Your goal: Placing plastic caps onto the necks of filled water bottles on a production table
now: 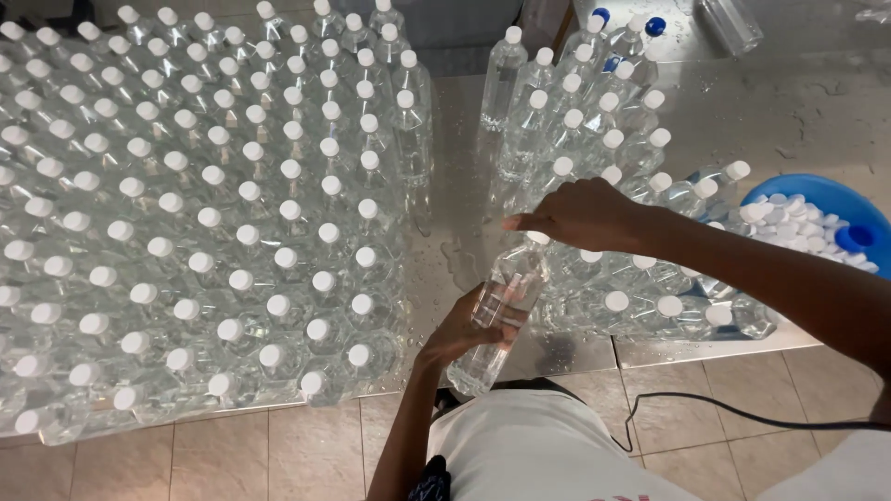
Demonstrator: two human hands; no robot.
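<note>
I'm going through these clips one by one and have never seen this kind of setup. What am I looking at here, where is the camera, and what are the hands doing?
There is no machine here: a person works with bare hands, and the single camera sits on their head, looking down. The left hand grips a clear plastic bottle around its body, tilted. The right hand rests over the bottle's top, hiding its neck. The wet metal table carries a big block of white-capped bottles on the left and a smaller group on the right. A blue bowl of loose caps sits at the far right. A black cable runs over the tiled floor.
</note>
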